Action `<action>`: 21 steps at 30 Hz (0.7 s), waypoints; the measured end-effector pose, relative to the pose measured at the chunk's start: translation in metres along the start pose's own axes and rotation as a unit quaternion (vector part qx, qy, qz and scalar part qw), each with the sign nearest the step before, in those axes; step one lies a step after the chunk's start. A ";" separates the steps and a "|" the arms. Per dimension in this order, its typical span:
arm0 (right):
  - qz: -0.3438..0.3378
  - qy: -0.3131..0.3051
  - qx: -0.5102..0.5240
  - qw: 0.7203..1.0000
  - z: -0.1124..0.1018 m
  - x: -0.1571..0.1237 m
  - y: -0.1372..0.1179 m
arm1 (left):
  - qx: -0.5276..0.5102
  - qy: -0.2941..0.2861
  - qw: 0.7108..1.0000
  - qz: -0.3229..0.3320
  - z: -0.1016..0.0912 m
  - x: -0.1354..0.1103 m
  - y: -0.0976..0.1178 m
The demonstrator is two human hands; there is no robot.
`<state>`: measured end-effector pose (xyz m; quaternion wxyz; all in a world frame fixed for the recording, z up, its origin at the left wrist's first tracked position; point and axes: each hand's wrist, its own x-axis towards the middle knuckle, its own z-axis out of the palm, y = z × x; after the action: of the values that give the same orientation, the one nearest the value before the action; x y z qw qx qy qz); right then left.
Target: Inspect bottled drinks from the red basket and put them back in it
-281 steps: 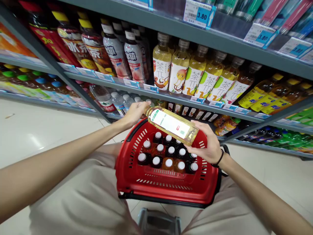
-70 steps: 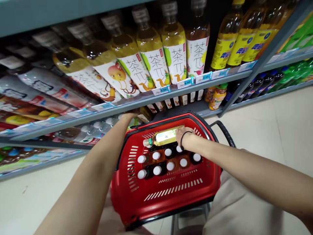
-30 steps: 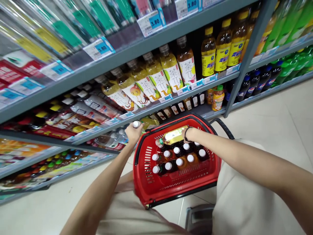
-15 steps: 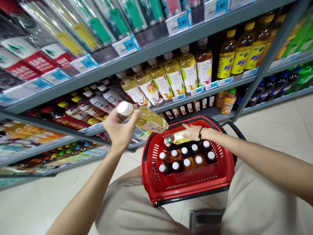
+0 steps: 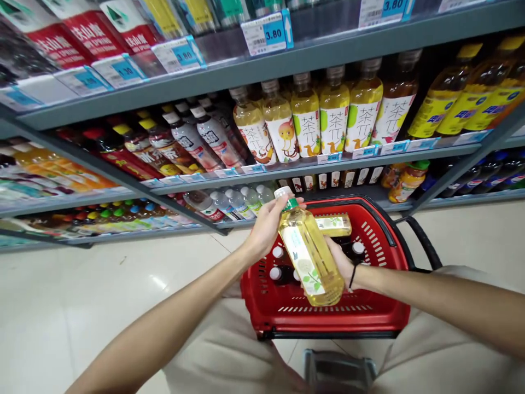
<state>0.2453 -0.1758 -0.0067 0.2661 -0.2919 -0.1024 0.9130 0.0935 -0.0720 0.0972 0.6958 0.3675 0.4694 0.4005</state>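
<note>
A clear bottle of yellow drink [image 5: 314, 257], with a white and green leaf label, is tilted over the basket, its neck end toward the shelf. My left hand [image 5: 266, 221] is closed around the neck just below the white cap. From behind, my right hand [image 5: 342, 262] grips the lower body, most of its fingers hidden by the bottle. Beneath is a red shopping basket [image 5: 262, 317]. Inside it a similar yellow bottle [image 5: 334, 224] lies on its side across several dark bottles [image 5: 276, 273] with white caps, partly hidden by my hands.
Beyond the basket, a grey shelf [image 5: 164, 87] carries rows of drinks. Yellow tea bottles [image 5: 334, 117] stand on its middle level, beside yellow-capped bottles [image 5: 441, 98]. The black basket handle [image 5: 422, 241] sticks out at right. Below the basket is a grey stool-like object [image 5: 340, 372].
My left hand has brought the bottle right and over the basket, turning its label into view. My right hand has left the lying bottle and taken hold of the same raised bottle. The view has shifted left.
</note>
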 end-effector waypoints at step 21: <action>0.206 -0.046 0.031 0.977 -0.007 -0.010 -0.028 | 0.186 -0.078 0.959 0.200 -0.006 -0.039 0.017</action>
<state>0.2676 -0.1577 0.0019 0.0762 -0.2560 -0.0235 0.9634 0.0747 -0.0993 0.1248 0.5551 0.6069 0.3974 0.4070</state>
